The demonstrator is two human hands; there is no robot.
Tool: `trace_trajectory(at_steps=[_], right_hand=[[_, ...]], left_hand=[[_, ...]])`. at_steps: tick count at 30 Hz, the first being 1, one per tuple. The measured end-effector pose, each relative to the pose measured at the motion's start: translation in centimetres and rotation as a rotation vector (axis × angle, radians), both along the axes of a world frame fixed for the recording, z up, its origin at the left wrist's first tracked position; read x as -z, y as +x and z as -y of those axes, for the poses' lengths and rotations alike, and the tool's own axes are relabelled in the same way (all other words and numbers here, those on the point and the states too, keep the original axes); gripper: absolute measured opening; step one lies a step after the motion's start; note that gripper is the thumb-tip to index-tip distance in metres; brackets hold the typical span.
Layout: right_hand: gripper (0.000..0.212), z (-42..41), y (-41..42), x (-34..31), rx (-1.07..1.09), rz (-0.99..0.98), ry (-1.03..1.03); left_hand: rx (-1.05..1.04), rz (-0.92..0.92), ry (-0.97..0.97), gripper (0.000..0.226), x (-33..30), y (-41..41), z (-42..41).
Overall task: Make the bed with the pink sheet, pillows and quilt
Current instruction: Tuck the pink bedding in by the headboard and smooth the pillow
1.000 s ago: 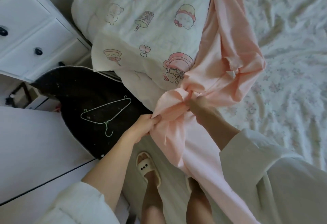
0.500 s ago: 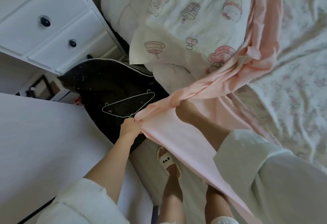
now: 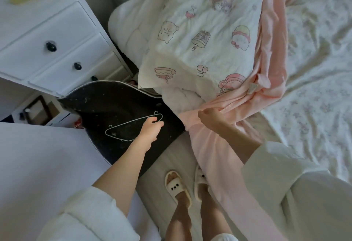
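The risk I see is the pink sheet (image 3: 224, 145) dragging the cartoon-print quilt (image 3: 205, 36) off the bed's corner, since its bunched length runs up alongside the quilt's edge. The right hand (image 3: 210, 118) pinches a gathered fold, sheet spilling below toward the slippers (image 3: 177, 187). The left hand (image 3: 151, 128) hangs apart over the dark rug (image 3: 114, 107), fingers loosely curled, holding nothing.
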State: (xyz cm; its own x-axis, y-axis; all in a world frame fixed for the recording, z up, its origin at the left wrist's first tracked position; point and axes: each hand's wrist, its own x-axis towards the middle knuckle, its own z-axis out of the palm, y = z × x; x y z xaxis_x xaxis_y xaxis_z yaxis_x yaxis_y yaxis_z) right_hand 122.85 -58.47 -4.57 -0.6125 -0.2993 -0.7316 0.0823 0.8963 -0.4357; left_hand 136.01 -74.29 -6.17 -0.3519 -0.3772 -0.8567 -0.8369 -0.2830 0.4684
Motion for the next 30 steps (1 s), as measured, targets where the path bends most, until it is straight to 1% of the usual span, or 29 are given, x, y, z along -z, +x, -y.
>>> trace_trajectory(at_steps=[3, 4, 5, 6, 8, 9, 12, 14, 15, 17, 18, 22, 23, 25, 27, 28, 30], right_hand=[[0.032, -0.6, -2.2, 0.0, 0.112, -0.153, -0.061], [0.028, -0.7, -3.3, -0.5, 0.150, -0.196, -0.071], [0.019, -0.8, -4.0, -0.8, 0.183, -0.226, -0.078], [0.018, -1.1, -5.3, -0.9, 0.224, -0.263, -0.099], [0.037, -1.4, -8.4, -1.5, 0.304, -0.350, -0.083], [0.041, -1.5, -9.4, -1.9, 0.323, -0.390, -0.077], [0.047, -1.6, -13.7, -2.2, 0.350, -0.432, -0.112], [0.049, -1.0, -16.6, -1.8, 0.332, -0.424, -0.162], [0.049, -0.8, -17.5, -1.5, 0.345, -0.405, -0.167], [0.048, 0.0, -19.7, -1.0, 0.421, -0.347, -0.168], [0.052, 0.3, -20.6, -0.7, 0.467, -0.305, -0.177], [0.090, 1.4, -22.5, 0.4, 0.528, -0.176, -0.092], [0.096, 1.7, -22.9, 0.4, 0.547, -0.150, -0.078], [0.101, 2.1, -23.8, 0.9, 0.586, -0.111, -0.049], [0.098, 2.4, -24.8, 1.6, 0.626, -0.110, -0.032], [0.089, 2.4, -25.0, 1.9, 0.648, -0.130, -0.053], [0.067, 2.8, -25.7, 1.4, 0.705, -0.208, -0.094]], left_hand=[[-0.023, -0.048, -0.014, 0.052, -0.8, -3.1, -0.2], [-0.015, -0.055, -0.034, 0.054, -1.1, -4.5, -0.2], [0.003, -0.057, -0.066, 0.057, -1.1, -5.5, -0.1], [0.028, -0.065, -0.117, 0.060, -1.3, -6.9, 0.1], [0.092, -0.093, -0.287, 0.060, -1.4, -10.4, 0.6], [0.129, -0.104, -0.379, 0.060, -1.6, -11.4, 1.0], [0.222, -0.060, -0.617, 0.065, -2.3, -16.3, 2.0], [0.239, -0.052, -0.716, 0.071, -2.4, -19.3, 3.1], [0.230, -0.041, -0.732, 0.073, -2.4, -20.3, 3.8], [0.212, 0.008, -0.738, 0.077, -1.8, -22.4, 5.3], [0.218, 0.032, -0.741, 0.078, -1.4, -23.2, 5.8], [0.249, 0.093, -0.740, 0.086, -0.2, -25.6, 7.7], [0.244, 0.101, -0.734, 0.088, 0.0, -26.0, 8.2], [0.240, 0.117, -0.678, 0.097, 0.5, -26.9, 9.2], [0.169, 0.109, -0.537, 0.109, 1.2, -28.0, 10.4], [0.135, 0.110, -0.478, 0.112, 1.2, -28.2, 10.7], [0.116, 0.093, -0.434, 0.106, 1.0, -29.1, 11.5]])
